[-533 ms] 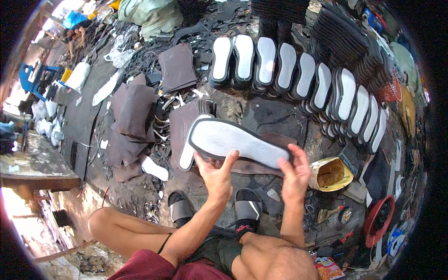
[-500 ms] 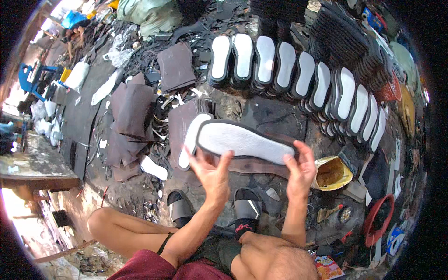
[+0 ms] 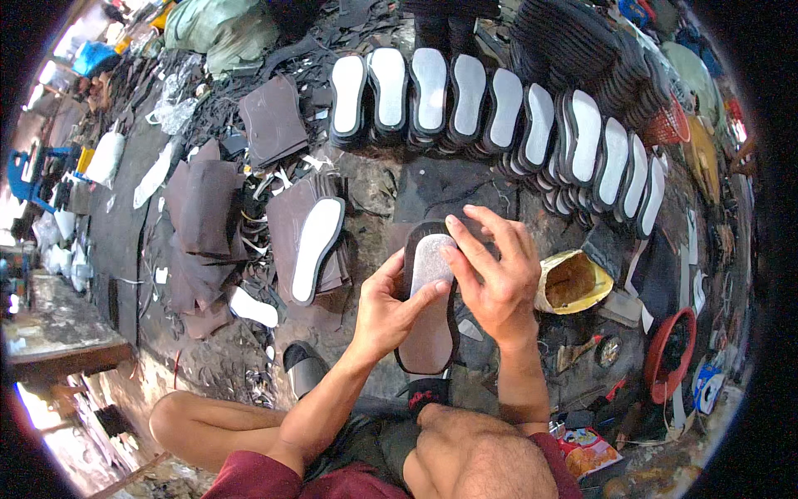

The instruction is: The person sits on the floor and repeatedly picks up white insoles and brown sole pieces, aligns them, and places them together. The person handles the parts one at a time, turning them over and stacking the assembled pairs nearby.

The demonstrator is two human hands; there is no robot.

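Left hand [image 3: 389,312] grips the black-rimmed shoe sole with the pale grey insole face [image 3: 430,308] from its left edge, thumb laid across the grey face, fingers curled under. Right hand [image 3: 496,274] lies on the sole's upper right part, fingers spread and pressed flat on the toe end, thumb pointing down along the right edge. The sole is off the ground, lengthwise toward the person, over the dark stone floor [image 3: 449,187] in front of the knees. Second sole of the same kind [image 3: 316,248] lies on a stack of dark brown cut sheets [image 3: 287,224], well left of the hands. Row of matching soles standing on edge [image 3: 499,112] runs across the top. Open yellow pot with brownish contents [image 3: 573,281] sits just right of the right hand. Red ring-shaped object [image 3: 669,353] farther right.
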